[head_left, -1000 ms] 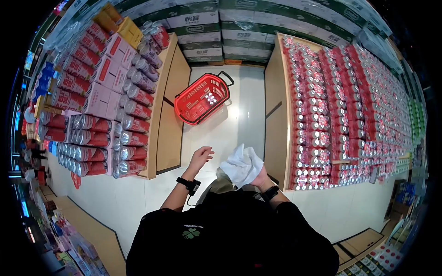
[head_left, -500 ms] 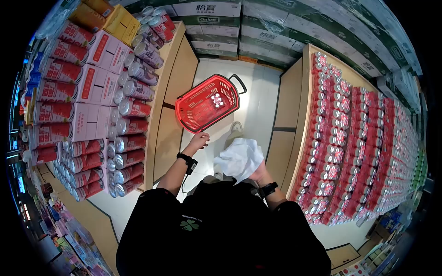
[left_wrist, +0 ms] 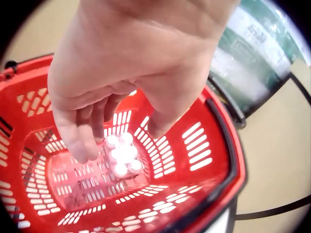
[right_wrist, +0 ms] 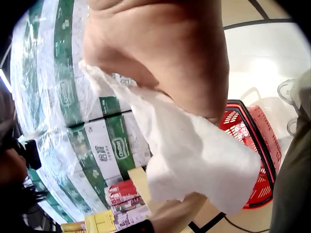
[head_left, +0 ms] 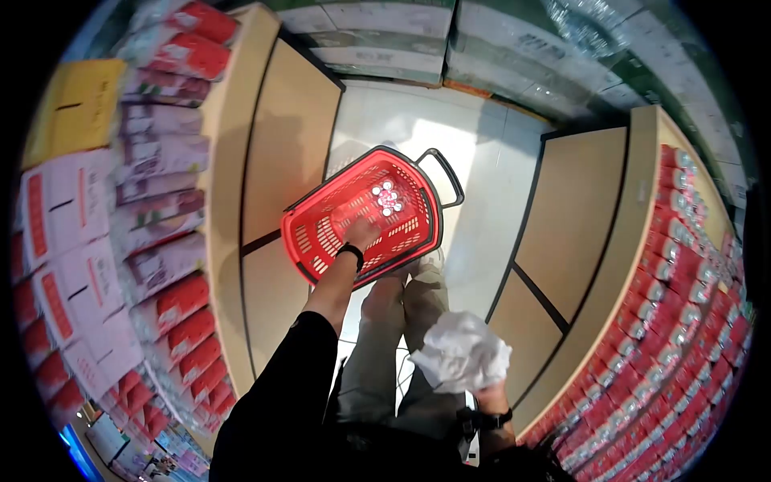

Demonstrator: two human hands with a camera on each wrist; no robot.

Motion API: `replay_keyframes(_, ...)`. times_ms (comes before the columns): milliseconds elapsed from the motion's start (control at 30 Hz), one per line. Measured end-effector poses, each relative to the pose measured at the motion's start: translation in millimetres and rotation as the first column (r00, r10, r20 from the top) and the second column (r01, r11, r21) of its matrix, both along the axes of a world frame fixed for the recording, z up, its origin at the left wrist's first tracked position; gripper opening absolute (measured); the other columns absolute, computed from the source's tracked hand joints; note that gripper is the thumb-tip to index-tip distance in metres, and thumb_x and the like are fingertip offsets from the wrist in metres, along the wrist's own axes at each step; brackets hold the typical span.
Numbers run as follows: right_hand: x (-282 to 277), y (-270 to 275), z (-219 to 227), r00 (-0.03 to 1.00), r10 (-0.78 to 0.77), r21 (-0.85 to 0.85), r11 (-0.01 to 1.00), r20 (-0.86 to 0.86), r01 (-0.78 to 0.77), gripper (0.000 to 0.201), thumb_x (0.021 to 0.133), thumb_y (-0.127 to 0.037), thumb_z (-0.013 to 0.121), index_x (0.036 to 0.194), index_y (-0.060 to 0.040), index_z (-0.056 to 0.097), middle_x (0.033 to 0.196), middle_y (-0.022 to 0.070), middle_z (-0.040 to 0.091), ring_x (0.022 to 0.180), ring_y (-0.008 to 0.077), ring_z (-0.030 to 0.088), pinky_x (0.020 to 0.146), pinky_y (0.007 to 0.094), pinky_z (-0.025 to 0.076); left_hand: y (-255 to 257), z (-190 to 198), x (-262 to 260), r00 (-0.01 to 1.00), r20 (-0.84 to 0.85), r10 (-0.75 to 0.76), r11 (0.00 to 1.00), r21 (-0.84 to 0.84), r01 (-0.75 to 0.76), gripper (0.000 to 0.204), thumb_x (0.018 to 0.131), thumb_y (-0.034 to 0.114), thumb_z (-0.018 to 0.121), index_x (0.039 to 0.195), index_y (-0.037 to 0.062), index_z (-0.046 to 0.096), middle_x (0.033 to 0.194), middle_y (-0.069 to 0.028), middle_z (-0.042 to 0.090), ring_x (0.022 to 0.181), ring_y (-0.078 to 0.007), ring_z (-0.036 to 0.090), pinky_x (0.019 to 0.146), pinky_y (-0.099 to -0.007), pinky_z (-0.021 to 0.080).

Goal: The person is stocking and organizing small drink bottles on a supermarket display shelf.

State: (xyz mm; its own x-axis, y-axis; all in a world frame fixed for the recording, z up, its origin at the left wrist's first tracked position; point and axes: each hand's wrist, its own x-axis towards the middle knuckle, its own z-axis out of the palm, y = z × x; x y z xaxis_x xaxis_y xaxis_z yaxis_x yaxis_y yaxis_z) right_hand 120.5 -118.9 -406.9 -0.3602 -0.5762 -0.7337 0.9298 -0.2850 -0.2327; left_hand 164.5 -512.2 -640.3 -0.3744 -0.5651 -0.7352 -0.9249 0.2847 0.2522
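Note:
Inside the red shopping basket (head_left: 317, 217) on the floor lies a small pack with several bright round tops (head_left: 387, 198). My left hand (head_left: 361, 231) reaches down into the basket, above the pack. In the left wrist view the left hand's fingers (left_wrist: 85, 131) are spread from the thumb and bent loosely, holding nothing; the pack (left_wrist: 124, 155) shows below, its top washed out by glare. A crumpled white cloth (head_left: 462, 352) is in my right hand (head_left: 491, 395), low by the right leg. The right wrist view has the cloth (right_wrist: 194, 150) hanging from the right hand (right_wrist: 160, 58), whose fingertips are hidden.
Wooden display stands flank the aisle: the left stand (head_left: 289, 120) bears cans and cartons, the right stand (head_left: 574, 209) packs of red cans (head_left: 658, 273). Wrapped green and white cartons (head_left: 377, 36) block the far end. The basket's black handle (head_left: 446, 177) sticks out right.
My body has come closer and bent over the basket. My left hand has moved from outside it to inside. The right hand keeps the cloth, now lower and farther right.

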Motion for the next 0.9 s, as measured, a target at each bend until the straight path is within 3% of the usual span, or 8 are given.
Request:
replay_keyframes(133, 24.6, 42.7, -55.6, 0.998, 0.011, 0.24, 0.971, 0.054, -0.023, 0.049, 0.096, -0.037, 0.049, 0.135, -0.0069, 0.043, 0.129, 0.0106, 0.052, 0.12, 0.0258, 0.05, 0.102, 0.0421, 0.042, -23.1, -156.6, -20.9, 1.0, -0.024, -0.02, 1.0, 0.009, 0.021, 0.074, 0.074, 0.052, 0.069, 0.119, -0.0042, 0.052, 0.116, -0.0269, 0.06, 0.109, -0.0383, 0.059, 0.091, -0.0446, 0.048)
replay_keyframes(267, 43.1, 53.4, -83.6, 0.985, 0.061, 0.377, 0.919, 0.158, -0.118, 0.049, 0.096, -0.036, 0.049, 0.134, -0.0069, 0.043, 0.128, 0.0101, 0.053, 0.118, 0.0247, 0.051, 0.1, 0.0411, 0.043, -20.1, -218.7, -50.6, 0.953, -0.14, 0.267, 0.963, -0.009, -0.271, 0.103, 0.068, 0.053, 0.075, 0.13, -0.011, 0.024, 0.12, -0.0303, 0.056, 0.11, -0.0367, 0.059, 0.092, -0.0415, 0.047)
replay_keyframes(333, 47.9, 55.8, -91.0, 0.976, 0.072, 0.413, 0.898, 0.208, -0.154, 0.048, 0.096, -0.036, 0.049, 0.134, -0.0068, 0.043, 0.127, 0.0098, 0.053, 0.117, 0.0242, 0.051, 0.099, 0.0405, 0.043, -29.9, -243.2, -57.3, 0.891, -0.003, 0.454, 0.789, 0.466, -0.401, 0.106, 0.069, 0.05, 0.076, 0.133, -0.0097, 0.016, 0.125, -0.0325, 0.05, 0.114, -0.0369, 0.056, 0.096, -0.0423, 0.044)
replay_keyframes(433, 56.0, 53.2, -98.2, 0.963, 0.089, 0.433, 0.88, 0.256, -0.196, 0.048, 0.096, -0.036, 0.048, 0.134, -0.0068, 0.043, 0.126, 0.0094, 0.054, 0.116, 0.0233, 0.052, 0.097, 0.0397, 0.044, -24.1, -295.1, -44.8, 0.935, 0.004, 0.354, 0.932, -0.081, -0.353, 0.094, 0.07, 0.049, 0.076, 0.126, -0.0055, 0.024, 0.106, -0.0294, 0.061, 0.088, -0.0391, 0.066, 0.069, -0.0392, 0.055)
replay_keyframes(567, 58.6, 40.7, -92.3, 0.955, 0.143, 0.411, 0.879, 0.26, -0.244, 0.047, 0.096, -0.035, 0.048, 0.134, -0.0067, 0.043, 0.125, 0.0089, 0.055, 0.114, 0.0222, 0.053, 0.095, 0.0387, 0.044, -31.8, -233.6, -53.7, 0.95, -0.053, 0.306, 0.952, 0.018, -0.306, 0.086, 0.07, 0.047, 0.075, 0.122, -0.0025, 0.028, 0.096, -0.0252, 0.063, 0.079, -0.0359, 0.067, 0.061, -0.038, 0.055)
replay_keyframes(700, 56.5, 19.8, -69.8, 0.961, 0.205, 0.346, 0.902, 0.184, -0.259, 0.046, 0.097, -0.035, 0.048, 0.133, -0.0067, 0.044, 0.123, 0.0084, 0.055, 0.112, 0.0211, 0.053, 0.093, 0.0376, 0.045, -33.2, -125.5, -33.0, 0.993, 0.116, 0.031, 0.998, -0.057, -0.025, 0.111, 0.068, 0.056, 0.072, 0.142, -0.008, 0.019, 0.115, -0.0284, 0.06, 0.107, -0.0382, 0.061, 0.088, -0.0422, 0.049)
replay_keyframes(767, 50.8, 2.0, -53.1, 0.962, 0.252, 0.309, 0.911, 0.107, -0.273, 0.046, 0.097, -0.034, 0.048, 0.133, -0.0066, 0.044, 0.123, 0.0081, 0.056, 0.111, 0.0205, 0.054, 0.092, 0.0371, 0.046, -43.6, -74.5, -6.8, 0.993, -0.106, -0.058, 0.996, -0.071, 0.051, 0.111, 0.067, 0.059, 0.073, 0.139, -0.0106, 0.023, 0.119, -0.0301, 0.057, 0.111, -0.0394, 0.058, 0.093, -0.0418, 0.047)
replay_keyframes(900, 17.2, -36.8, -0.2, 0.925, 0.365, 0.258, 0.909, -0.108, -0.328, 0.045, 0.097, -0.034, 0.048, 0.133, -0.0066, 0.044, 0.122, 0.0076, 0.057, 0.109, 0.0194, 0.055, 0.09, 0.036, 0.046, -50.2, 95.4, 20.3, 0.975, -0.194, -0.11, 0.993, 0.015, 0.115, 0.092, 0.066, 0.037, 0.08, 0.137, 0.0045, 0.032, 0.111, -0.0209, 0.063, 0.1, -0.0358, 0.063, 0.086, -0.0453, 0.049)
